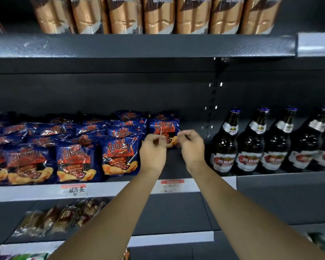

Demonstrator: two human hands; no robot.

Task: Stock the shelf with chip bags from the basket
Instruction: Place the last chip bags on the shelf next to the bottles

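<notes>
Both hands reach onto the dark grey metal shelf (pixel 174 162). The left hand (pixel 153 148) and right hand (pixel 191 145) curl their fingers against the lower corners of an upright glossy blue foil chip bag (pixel 164 127), which stands at the right end of the chip rows. Whether they actually pinch it I cannot tell. Brown glass beer bottles (pixel 225 145) stand near, to the right.

Bare shelf (pixel 174 164) strip open between chip bags (pixel 120 152) on left and beer bottles (pixel 225 147) on right, reachable from front. Rear chip bag (pixel 164 126) closes the gap's back. Plenty of height free under upper shelf (pixel 139 45) overhead.
</notes>
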